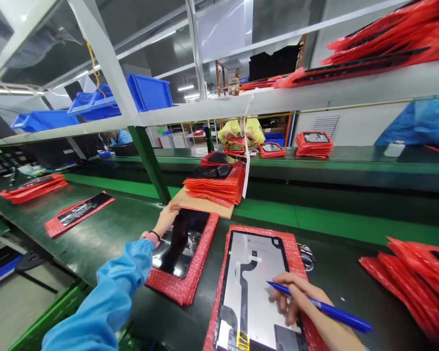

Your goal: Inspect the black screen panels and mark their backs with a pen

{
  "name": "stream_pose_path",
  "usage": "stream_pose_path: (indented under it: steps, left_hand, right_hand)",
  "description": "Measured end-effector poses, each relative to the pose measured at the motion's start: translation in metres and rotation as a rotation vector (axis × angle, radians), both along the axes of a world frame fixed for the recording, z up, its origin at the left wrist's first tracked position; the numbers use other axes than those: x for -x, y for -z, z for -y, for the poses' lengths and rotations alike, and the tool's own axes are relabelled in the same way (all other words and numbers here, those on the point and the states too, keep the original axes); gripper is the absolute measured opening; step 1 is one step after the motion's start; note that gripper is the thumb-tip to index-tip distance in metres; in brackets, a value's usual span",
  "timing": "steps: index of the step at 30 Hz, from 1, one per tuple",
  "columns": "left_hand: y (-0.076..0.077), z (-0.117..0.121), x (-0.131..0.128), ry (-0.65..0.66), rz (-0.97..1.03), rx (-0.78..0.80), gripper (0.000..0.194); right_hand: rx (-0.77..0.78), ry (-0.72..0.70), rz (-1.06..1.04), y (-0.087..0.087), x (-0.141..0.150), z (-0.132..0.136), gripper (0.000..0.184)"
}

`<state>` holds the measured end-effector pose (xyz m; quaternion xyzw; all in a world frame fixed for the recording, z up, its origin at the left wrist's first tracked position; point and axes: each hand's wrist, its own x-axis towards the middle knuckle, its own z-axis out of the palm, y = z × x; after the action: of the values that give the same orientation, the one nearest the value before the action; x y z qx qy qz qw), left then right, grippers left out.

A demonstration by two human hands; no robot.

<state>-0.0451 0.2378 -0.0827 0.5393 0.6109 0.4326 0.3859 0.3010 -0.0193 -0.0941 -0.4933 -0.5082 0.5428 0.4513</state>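
Note:
My left hand [167,218], in a blue sleeve, reaches forward and grips the far left corner of a black glossy panel [181,241] lying on red bubble wrap [185,287]. My right hand [298,300] holds a blue pen [325,308] like a writing tool. Its tip rests on the grey back of a second panel [252,287], which also lies on red bubble wrap in front of me. The right hand's fingers lie on that panel's right edge.
A stack of red-wrapped panels [214,185] sits on cardboard just beyond. More red bags lie at right [417,280] and left [78,212], [32,187]. A green post [149,163] holds a shelf with blue bins [148,91]. A person in yellow [239,131] works across the green belt.

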Motion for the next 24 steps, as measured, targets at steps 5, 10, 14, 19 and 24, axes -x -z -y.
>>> stream_pose_path:
  steps: [5,10,14,19,24]
  left_hand:
    - [-0.011,0.060,-0.061,0.333,0.143,0.105,0.029]
    - [-0.010,0.117,-0.101,0.590,0.228,0.365,0.027]
    - [-0.014,0.132,-0.109,0.558,0.280,0.465,0.029]
    - [-0.022,0.136,-0.110,0.511,0.373,0.551,0.038]
    - [-0.022,0.132,-0.115,0.487,0.416,0.562,0.041]
  right_hand:
    - [-0.058,0.089,0.273,0.004,0.008,0.003,0.035]
    - [-0.126,0.075,0.577,0.007,0.015,0.004,0.037]
    - [-0.131,0.012,0.690,0.008,0.018,0.005,0.033]
    - [-0.148,-0.002,0.676,0.010,0.019,0.007,0.033]
    - [-0.131,0.020,0.546,0.007,0.015,0.002,0.035]
